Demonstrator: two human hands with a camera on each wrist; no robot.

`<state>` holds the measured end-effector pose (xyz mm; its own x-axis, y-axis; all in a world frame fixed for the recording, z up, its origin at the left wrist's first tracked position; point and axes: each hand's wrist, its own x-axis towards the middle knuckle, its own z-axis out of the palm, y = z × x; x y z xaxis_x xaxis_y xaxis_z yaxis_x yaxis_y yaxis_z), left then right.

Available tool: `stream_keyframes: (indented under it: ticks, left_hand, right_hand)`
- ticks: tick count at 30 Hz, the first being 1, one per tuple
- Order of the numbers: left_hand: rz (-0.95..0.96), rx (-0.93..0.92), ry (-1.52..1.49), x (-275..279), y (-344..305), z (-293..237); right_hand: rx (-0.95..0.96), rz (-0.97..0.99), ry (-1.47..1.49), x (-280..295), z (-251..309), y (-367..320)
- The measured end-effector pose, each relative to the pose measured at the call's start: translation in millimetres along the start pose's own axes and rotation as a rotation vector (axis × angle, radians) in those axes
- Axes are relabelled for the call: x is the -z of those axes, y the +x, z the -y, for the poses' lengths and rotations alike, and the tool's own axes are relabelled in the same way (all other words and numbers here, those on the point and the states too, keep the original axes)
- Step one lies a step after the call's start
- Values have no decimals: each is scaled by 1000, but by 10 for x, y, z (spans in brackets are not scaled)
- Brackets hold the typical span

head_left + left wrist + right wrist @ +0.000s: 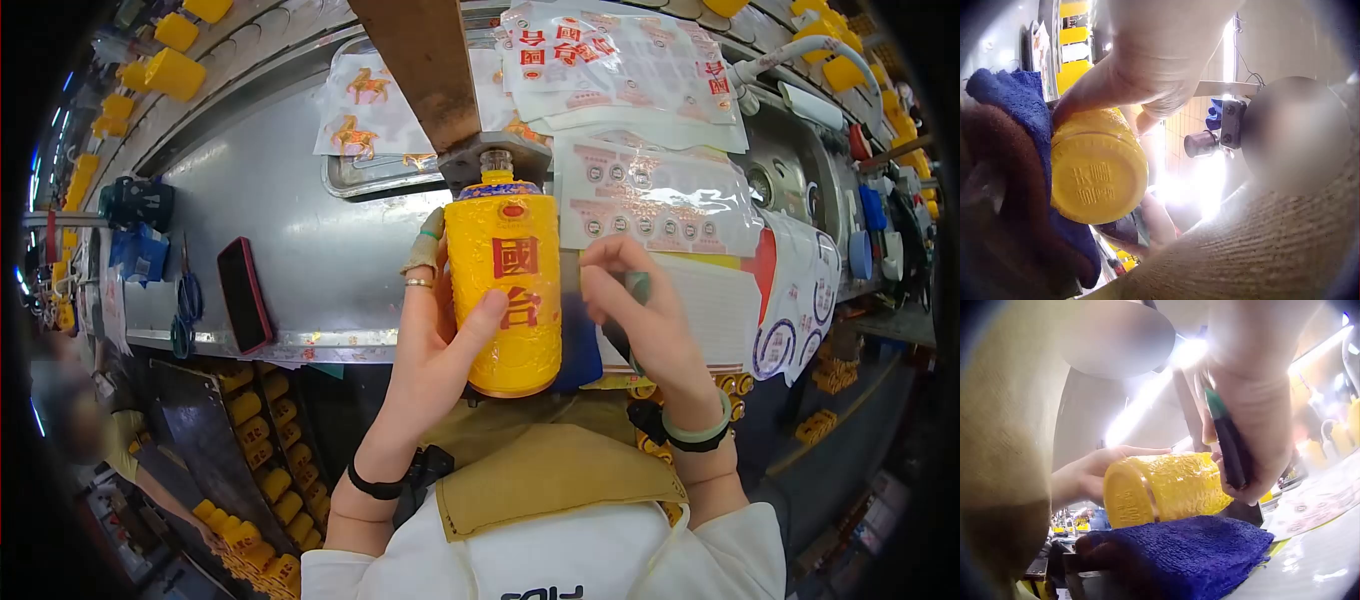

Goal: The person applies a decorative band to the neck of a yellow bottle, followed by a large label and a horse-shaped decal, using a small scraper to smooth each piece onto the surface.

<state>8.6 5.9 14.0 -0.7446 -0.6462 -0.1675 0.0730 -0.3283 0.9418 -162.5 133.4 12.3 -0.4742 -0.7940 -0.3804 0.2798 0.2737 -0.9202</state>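
Open passage: the bare steel surface (300, 190) left of the bottle (503, 290), as far as 1 phone (245, 295). Above the bottle neck, a metal bracket (492, 155) on a wooden beam (420, 60) blocks the way. To the right, label sheets (655, 200) cover the surface. A blue cloth (1197, 550) lies under the bottle.

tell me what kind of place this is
Likely a bottle labelling workshop: the left hand grips a yellow bottle at a steel bench, label sheets lie behind, more bottles sit below.
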Motion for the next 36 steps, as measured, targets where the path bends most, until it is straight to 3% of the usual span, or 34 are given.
stream_keyframes:
  ticks: [3,4,7,11,14,18,22,27,36]
  left_hand:
    - [-1,-10,24,4,-9,3]
    - [5,-6,19,2,-14,0]
    - [15,8,3,-7,-15,-35]
    - [-3,18,-52,-9,-21,-32]
    - [18,-5,-24,-30,-21,-48]
    - [-19,35,-60,-58,-17,-51]
    - [-10,116,-90,-52,-11,-89]
    - [29,36,8,38,-1,-43]
    - [39,37,-45,42,-4,-45]
  right_hand:
    - [137,96,-170,-53,-44,25]
    - [37,122,-180,-56,-17,26]
    - [-29,139,16,-23,-142,71]
    - [-73,149,42,20,-65,99]
    - [138,16,-13,8,-3,251]
    - [196,-51,-109,-143,230,464]
    - [178,-43,-253,-268,321,618]
    - [231,-48,-419,-314,299,664]
    - [217,-21,-339,-327,345,640]
